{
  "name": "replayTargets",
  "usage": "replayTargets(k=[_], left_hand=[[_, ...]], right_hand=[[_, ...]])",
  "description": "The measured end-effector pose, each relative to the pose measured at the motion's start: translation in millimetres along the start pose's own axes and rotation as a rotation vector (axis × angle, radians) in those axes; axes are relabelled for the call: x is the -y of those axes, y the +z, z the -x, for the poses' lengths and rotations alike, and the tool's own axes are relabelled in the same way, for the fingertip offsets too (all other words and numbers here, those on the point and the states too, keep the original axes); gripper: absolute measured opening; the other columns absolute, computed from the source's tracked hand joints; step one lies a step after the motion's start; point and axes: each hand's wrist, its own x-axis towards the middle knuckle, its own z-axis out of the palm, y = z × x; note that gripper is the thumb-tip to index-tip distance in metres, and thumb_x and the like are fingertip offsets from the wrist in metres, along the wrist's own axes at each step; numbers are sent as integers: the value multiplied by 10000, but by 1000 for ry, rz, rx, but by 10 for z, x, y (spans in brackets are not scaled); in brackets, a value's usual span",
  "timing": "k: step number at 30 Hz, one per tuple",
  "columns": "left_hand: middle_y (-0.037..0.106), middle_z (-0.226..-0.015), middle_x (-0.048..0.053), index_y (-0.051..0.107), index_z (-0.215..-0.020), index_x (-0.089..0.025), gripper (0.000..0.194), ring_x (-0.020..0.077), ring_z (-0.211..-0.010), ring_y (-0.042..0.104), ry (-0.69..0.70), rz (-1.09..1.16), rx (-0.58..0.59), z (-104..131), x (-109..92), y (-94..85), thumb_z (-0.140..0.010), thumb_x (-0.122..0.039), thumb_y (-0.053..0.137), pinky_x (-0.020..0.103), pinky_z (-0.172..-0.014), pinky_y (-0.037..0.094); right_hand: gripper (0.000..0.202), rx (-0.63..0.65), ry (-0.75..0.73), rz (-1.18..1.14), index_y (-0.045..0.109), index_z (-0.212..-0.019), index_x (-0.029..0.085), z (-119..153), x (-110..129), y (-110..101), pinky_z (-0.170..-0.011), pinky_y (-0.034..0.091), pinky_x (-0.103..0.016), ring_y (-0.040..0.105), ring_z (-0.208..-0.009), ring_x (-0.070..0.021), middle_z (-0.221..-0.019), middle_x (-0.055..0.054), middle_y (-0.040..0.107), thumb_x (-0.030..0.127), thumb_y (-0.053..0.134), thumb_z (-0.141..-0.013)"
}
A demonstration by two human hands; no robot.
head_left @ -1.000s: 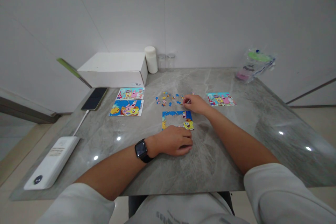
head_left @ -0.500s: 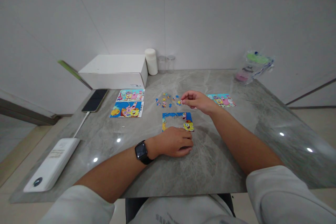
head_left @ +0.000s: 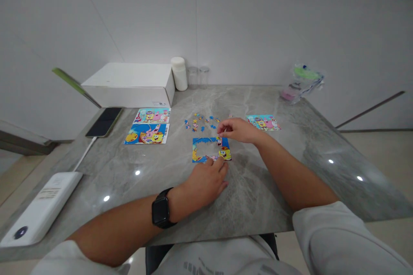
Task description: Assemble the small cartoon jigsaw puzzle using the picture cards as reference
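Observation:
A partly assembled jigsaw puzzle (head_left: 225,153), a colourful frame of joined pieces around a gap, lies on the grey marbled table. My left hand (head_left: 205,180), wearing a black watch, rests at its lower edge with the fingers apart. Over the upper right corner of the puzzle is my right hand (head_left: 238,130), thumb and fingertips pinched together; what they hold is too small to make out. Behind the puzzle are scattered loose pieces (head_left: 195,122). Two cartoon picture cards (head_left: 152,115) (head_left: 146,134) lie to the left, and another card (head_left: 263,123) sits beyond my right hand.
A white box (head_left: 127,85), a white bottle (head_left: 179,74) and two clear glasses (head_left: 198,78) stand at the back. On the left are a phone (head_left: 104,122) and a cabled white power bank (head_left: 41,208). A plastic bag (head_left: 302,83) sits at the back right.
My right hand has come from the loose pieces toward the puzzle's upper right corner. My left hand has turned, with its fingers now pointing up at the lower edge. The view has shifted slightly.

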Motion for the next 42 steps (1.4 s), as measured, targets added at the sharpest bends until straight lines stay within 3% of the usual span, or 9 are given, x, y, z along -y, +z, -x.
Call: replayTargets(k=[5, 14, 27, 42], left_hand=[[624, -1355, 196, 579, -1392, -146, 505, 342, -1115, 653, -28, 1, 22, -19, -5, -1, -1000, -459, 637, 463, -892, 567], [637, -1353, 203, 582, -1394, -146, 512, 353, -1135, 648, -43, 17, 6, -30, -20, 40, -1003, -473, 630, 484, -907, 564], [633, -1348, 206, 579, -1382, -148, 532, 341, -1125, 648, -41, 14, -28, -24, 27, 151, -997, -511, 630, 472, -917, 553], [665, -1230, 172, 608, -1321, -139, 494, 336, -1039, 663, -40, 3, -1, -53, 23, 62, -995, -510, 626, 465, -851, 565]], right_hand=[[149, 103, -23, 206, 766, -924, 188, 57, 93, 14, -770, 476, -242, 674, -814, -148, -912, -15, 781, 121, 656, -850], [113, 238, 28, 279, 768, -925, 189, 48, 75, 125, -733, 457, -225, 707, -839, -153, -896, -13, 797, 114, 706, -868], [159, 232, 63, 406, 798, -966, 209, 16, 37, 227, -728, 447, -227, 711, -839, -158, -906, -18, 802, 120, 720, -860], [134, 188, 64, 484, 792, -959, 216, 22, 69, 254, -719, 436, -234, 710, -857, -168, -946, -26, 805, 147, 742, -857]])
